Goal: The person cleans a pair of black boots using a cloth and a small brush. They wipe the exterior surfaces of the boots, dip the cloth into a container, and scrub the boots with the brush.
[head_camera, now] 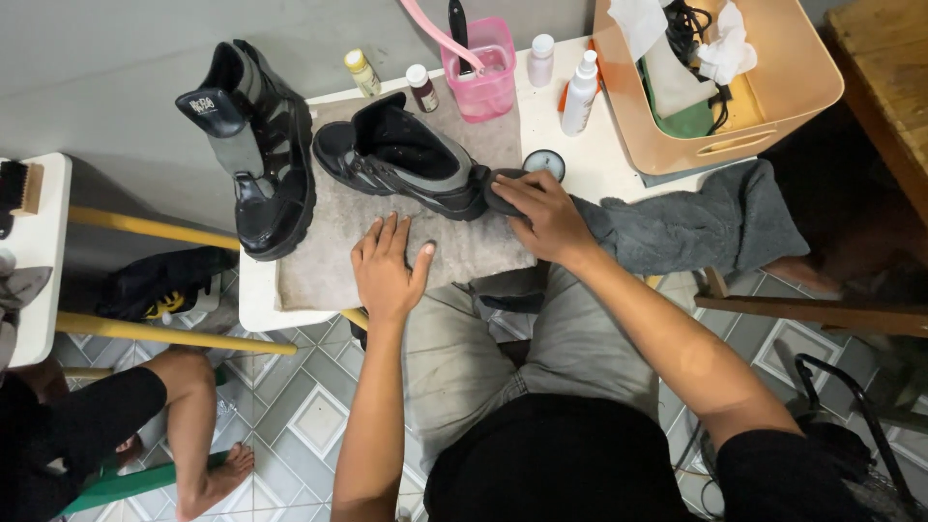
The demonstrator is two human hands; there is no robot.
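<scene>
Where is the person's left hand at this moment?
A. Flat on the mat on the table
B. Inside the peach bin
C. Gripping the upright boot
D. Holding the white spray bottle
A: the left hand lies palm down, fingers spread, on the grey mat, while the right hand presses a dark cloth to the lying boot.

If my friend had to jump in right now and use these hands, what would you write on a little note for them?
Left hand: flat, palm down, on the worn beige mat, holding nothing.
Right hand: pressing a dark grey cloth against the heel of the black lace-up boot lying on its side.
Second black chunky boot stands at the mat's left edge, untouched.
Small round tin sits just behind the right hand; bottles and a pink plastic tub stand along the table's back.
Done: boot heel is under the cloth.
Left: how much is wiped cannot be told.
</scene>
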